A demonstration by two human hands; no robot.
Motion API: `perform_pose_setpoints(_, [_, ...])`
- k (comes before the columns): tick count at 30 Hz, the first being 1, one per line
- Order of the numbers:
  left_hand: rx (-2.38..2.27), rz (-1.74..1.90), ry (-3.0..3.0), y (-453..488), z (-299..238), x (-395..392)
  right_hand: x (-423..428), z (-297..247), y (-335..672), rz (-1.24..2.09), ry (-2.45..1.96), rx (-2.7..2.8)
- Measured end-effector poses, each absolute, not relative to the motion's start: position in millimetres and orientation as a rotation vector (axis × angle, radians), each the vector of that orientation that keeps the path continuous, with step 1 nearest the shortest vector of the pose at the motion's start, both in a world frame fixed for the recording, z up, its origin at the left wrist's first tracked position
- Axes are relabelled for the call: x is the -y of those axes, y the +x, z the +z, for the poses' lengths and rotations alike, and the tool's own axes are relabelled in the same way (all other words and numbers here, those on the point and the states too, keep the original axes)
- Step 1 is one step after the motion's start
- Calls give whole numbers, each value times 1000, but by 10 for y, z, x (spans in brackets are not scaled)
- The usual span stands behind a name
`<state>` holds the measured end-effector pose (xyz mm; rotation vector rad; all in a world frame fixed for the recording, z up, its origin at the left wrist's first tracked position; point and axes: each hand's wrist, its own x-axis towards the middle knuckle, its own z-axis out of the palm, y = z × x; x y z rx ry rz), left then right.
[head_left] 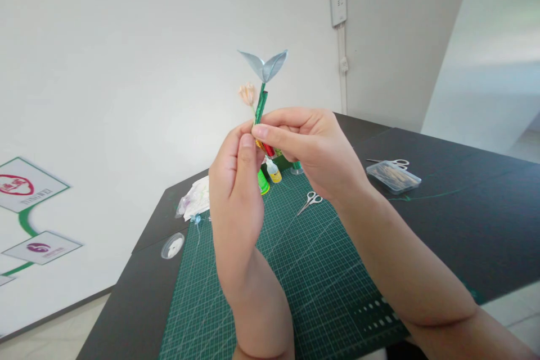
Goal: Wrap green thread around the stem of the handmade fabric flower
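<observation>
Both hands are raised together over the cutting mat (pixel 236 315), fingertips meeting in a pinch. Between them stands a handmade flower (pixel 265 66) with pale blue, pointed petals on a green wrapped stem (pixel 260 107). Beside it rises a small peach flower (pixel 247 94) on a thin stem. My left hand (pixel 238 185) closes its thumb and fingers on the lower stems. My right hand (pixel 312 152) pinches the green stem from the right with thumb and forefinger. The stem ends are hidden behind the fingers.
White-handled scissors (pixel 311 199) lie on the mat near a yellow-labelled bottle (pixel 273 171) and a green container (pixel 264 183). At right are a clear box (pixel 394 177) and more scissors (pixel 400 163). Left are a round dish (pixel 172 246) and white paper (pixel 197 198).
</observation>
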<state>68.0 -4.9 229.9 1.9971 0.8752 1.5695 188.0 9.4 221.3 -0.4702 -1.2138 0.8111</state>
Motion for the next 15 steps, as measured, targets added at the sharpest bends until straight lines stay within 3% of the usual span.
perform_pose_setpoints(11, [-1072,1815,1943,631,2281,-94,-40,2212,1843,305,-707,1359])
perform_pose_setpoints(15, [-1108,1753,1988,588,2294,-101,96,2268,1952,357,-713,1464])
